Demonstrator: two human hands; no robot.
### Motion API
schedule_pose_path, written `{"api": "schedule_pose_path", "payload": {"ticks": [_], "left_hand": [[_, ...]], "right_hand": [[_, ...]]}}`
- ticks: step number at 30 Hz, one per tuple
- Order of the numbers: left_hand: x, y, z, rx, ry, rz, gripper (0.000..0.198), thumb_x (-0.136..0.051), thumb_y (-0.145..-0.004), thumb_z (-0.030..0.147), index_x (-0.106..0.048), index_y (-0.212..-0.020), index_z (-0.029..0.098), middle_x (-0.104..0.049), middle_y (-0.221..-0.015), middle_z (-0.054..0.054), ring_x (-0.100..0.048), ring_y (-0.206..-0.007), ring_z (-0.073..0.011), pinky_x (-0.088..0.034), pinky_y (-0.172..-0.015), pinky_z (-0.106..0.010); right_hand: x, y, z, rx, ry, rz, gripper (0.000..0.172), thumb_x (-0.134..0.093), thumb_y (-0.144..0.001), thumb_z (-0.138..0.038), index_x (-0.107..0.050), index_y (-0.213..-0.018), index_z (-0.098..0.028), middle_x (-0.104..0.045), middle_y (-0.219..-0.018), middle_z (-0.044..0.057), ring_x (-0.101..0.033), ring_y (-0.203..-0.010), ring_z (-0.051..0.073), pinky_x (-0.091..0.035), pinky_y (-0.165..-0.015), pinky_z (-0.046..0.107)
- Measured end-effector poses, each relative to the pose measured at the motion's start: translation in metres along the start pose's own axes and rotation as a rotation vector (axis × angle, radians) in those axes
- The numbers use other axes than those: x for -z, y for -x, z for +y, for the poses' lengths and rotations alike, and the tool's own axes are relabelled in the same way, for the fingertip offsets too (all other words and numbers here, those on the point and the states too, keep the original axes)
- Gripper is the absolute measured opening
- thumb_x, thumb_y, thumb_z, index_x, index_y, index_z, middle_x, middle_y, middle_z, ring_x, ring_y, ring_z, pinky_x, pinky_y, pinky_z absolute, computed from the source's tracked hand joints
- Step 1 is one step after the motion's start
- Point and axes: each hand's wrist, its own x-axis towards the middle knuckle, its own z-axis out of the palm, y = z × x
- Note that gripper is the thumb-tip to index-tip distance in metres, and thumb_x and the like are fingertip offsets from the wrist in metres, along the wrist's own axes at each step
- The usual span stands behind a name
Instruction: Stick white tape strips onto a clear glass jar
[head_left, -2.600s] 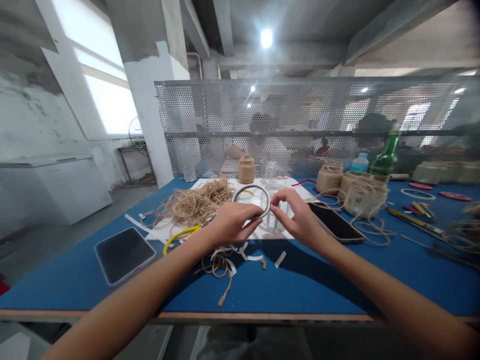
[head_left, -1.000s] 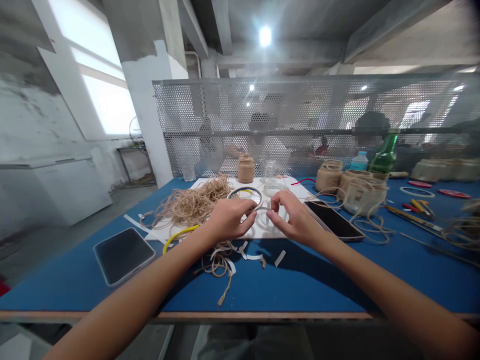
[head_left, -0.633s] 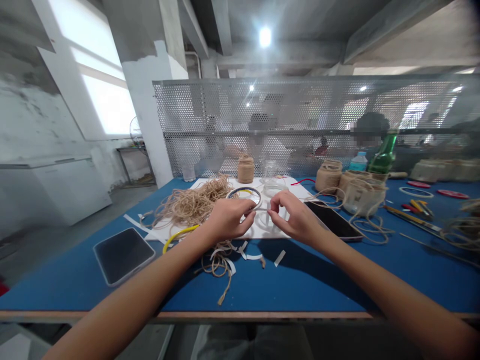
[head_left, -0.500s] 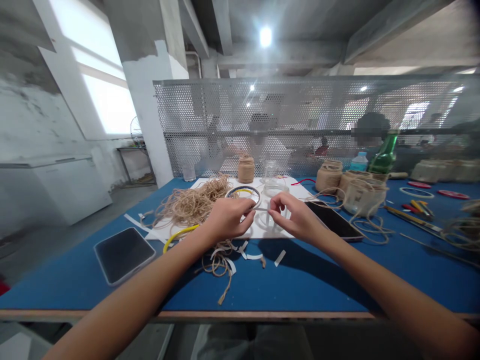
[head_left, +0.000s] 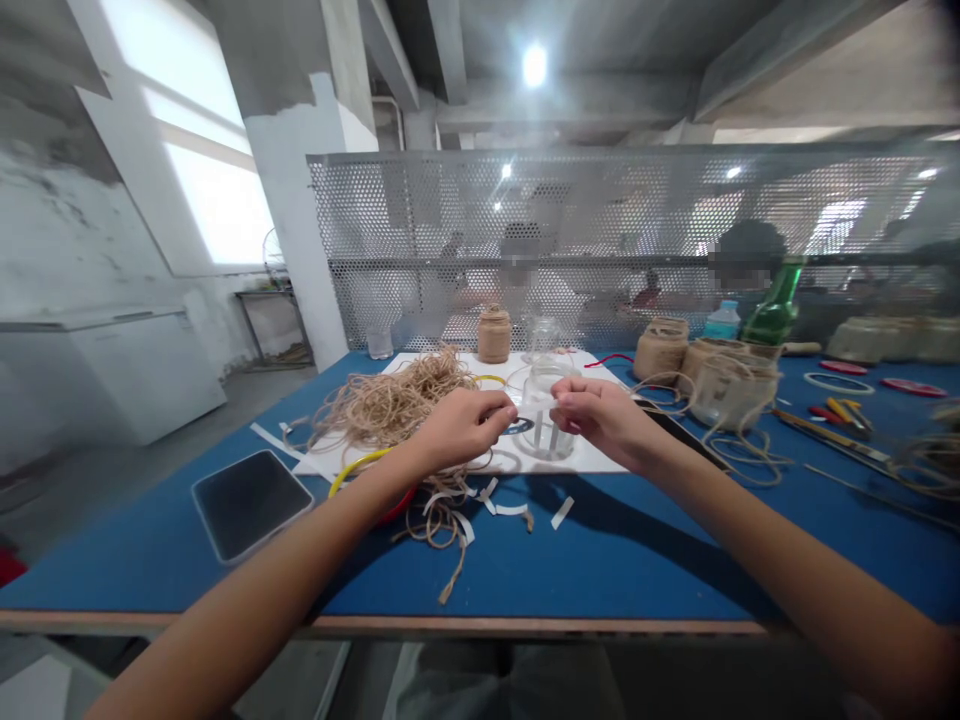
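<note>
My left hand (head_left: 463, 427) is closed, its fingertips pinching a dark ring (head_left: 519, 427) held low over the white board (head_left: 600, 462). My right hand (head_left: 602, 415) is also closed. Its thumb and forefinger pinch a thin white strip (head_left: 534, 407) that runs toward the ring. A clear glass jar (head_left: 541, 432) stands on the board just behind the gap between my hands. A heap of loose jute twine (head_left: 390, 400) lies to the left of my left hand. A yellow ring (head_left: 358, 465) and a red ring (head_left: 396, 502) lie by my left wrist.
A phone (head_left: 251, 490) lies at the left on the blue table (head_left: 637, 580), with peeled paper strips (head_left: 517, 507) and twine scraps in front. Twine-wrapped jars (head_left: 731, 392), a green bottle (head_left: 776, 305) and tools (head_left: 832, 412) stand to the right. People sit behind a perforated screen (head_left: 600, 230).
The ring has come down from upright in front of me to just above the board. My right hand has drawn away to the right, pulling the strip. The view has shifted slightly.
</note>
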Motion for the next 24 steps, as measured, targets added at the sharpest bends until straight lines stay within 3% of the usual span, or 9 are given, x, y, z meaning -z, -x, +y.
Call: {"api": "schedule_pose_path", "payload": {"ticks": [6, 10, 14, 17, 20, 22, 24], "left_hand": [[0.003, 0.000, -0.005, 0.038, 0.110, 0.032, 0.026, -0.041, -0.085, 0.031, -0.056, -0.102, 0.018, -0.060, -0.065, 0.000, -0.053, -0.059, -0.0103, -0.037, -0.058, -0.022], [0.004, -0.002, -0.009, 0.021, 0.280, 0.023, 0.022, -0.042, -0.085, 0.032, -0.057, -0.089, 0.015, -0.060, -0.070, -0.002, -0.055, -0.064, -0.0106, -0.039, -0.060, -0.022], [0.003, -0.004, -0.012, 0.037, 0.306, 0.004, 0.019, -0.043, -0.084, 0.030, -0.056, -0.083, 0.015, -0.060, -0.068, -0.001, -0.055, -0.064, -0.0103, -0.039, -0.060, -0.022], [0.002, -0.005, -0.014, 0.066, 0.274, 0.017, 0.019, -0.043, -0.083, 0.028, -0.056, -0.080, 0.015, -0.060, -0.066, -0.001, -0.055, -0.062, -0.0099, -0.038, -0.059, -0.022], [0.005, -0.004, -0.015, 0.081, 0.245, 0.066, 0.019, -0.044, -0.083, 0.029, -0.056, -0.080, 0.015, -0.060, -0.064, 0.000, -0.054, -0.060, -0.0094, -0.038, -0.057, -0.021], [0.008, -0.004, -0.015, 0.083, 0.226, 0.105, 0.020, -0.044, -0.083, 0.030, -0.056, -0.080, 0.015, -0.059, -0.062, 0.000, -0.052, -0.056, -0.0087, -0.037, -0.054, -0.021], [0.012, -0.004, -0.017, 0.080, 0.228, 0.137, 0.020, -0.044, -0.083, 0.031, -0.056, -0.080, 0.016, -0.059, -0.060, 0.001, -0.052, -0.054, -0.0081, -0.037, -0.053, -0.020]], "right_hand": [[0.000, 0.002, -0.008, -0.068, -0.200, 0.035, 0.010, -0.057, -0.072, -0.019, -0.050, -0.066, -0.017, -0.022, -0.050, -0.007, -0.032, -0.053, 0.009, -0.028, -0.052, 0.022], [0.008, 0.000, -0.011, -0.063, -0.203, 0.107, 0.011, -0.057, -0.072, -0.019, -0.049, -0.065, -0.018, -0.021, -0.051, -0.007, -0.035, -0.056, 0.010, -0.033, -0.058, 0.023], [0.016, -0.003, -0.012, 0.022, -0.078, 0.135, 0.014, -0.055, -0.073, -0.021, -0.044, -0.064, -0.019, -0.025, -0.053, -0.006, -0.035, -0.053, 0.009, -0.030, -0.054, 0.023], [0.023, -0.003, -0.014, 0.236, 0.158, 0.266, 0.010, -0.051, -0.075, -0.021, -0.044, -0.068, -0.020, -0.033, -0.057, -0.005, -0.038, -0.054, 0.010, -0.029, -0.052, 0.024], [0.028, 0.000, -0.018, 0.434, 0.655, 0.423, 0.006, -0.050, -0.079, -0.026, -0.048, -0.075, -0.021, -0.047, -0.067, -0.001, -0.044, -0.064, 0.013, -0.033, -0.059, 0.027], [0.027, -0.001, -0.019, 0.491, 0.976, 0.412, 0.011, -0.045, -0.083, -0.029, -0.052, -0.083, -0.020, -0.055, -0.080, 0.003, -0.049, -0.075, 0.016, -0.036, -0.067, 0.029], [0.023, -0.004, -0.021, 0.512, 1.187, 0.294, 0.021, -0.036, -0.088, -0.030, -0.054, -0.089, -0.019, -0.058, -0.091, 0.006, -0.051, -0.086, 0.018, -0.037, -0.075, 0.031]]}}
